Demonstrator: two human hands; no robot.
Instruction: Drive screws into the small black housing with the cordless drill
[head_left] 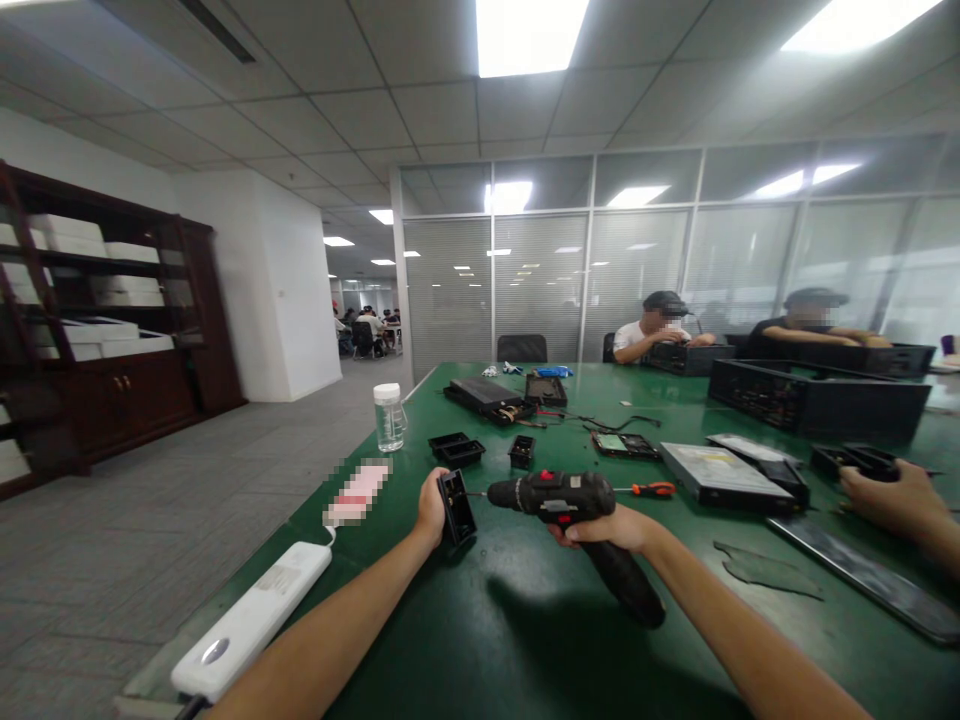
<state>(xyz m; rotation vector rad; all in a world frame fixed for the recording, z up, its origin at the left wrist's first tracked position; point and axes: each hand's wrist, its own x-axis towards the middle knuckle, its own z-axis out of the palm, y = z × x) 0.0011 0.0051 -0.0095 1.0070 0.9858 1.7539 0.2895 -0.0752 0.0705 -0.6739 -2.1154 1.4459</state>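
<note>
My left hand (430,510) grips a small black plastic housing (457,508) by its left side, tilted up with its hollow face towards the right. In my right hand (611,530) is a black cordless drill (559,495), held by the handle and pointing left. The drill's thin bit reaches the housing; whether its tip sits on a screw is too small to tell. Behind them on the table lie another open black housing (456,449) and a small black box-shaped part (522,452). An orange-handled screwdriver (652,490) lies just beyond the drill.
A white power strip (255,615) and a water bottle (388,418) line the green table's left edge. Rightward are a silver drive (724,475), a glass shard (769,570), a flat panel (862,575) and a black case (817,400). A co-worker's hand (896,500) works at right.
</note>
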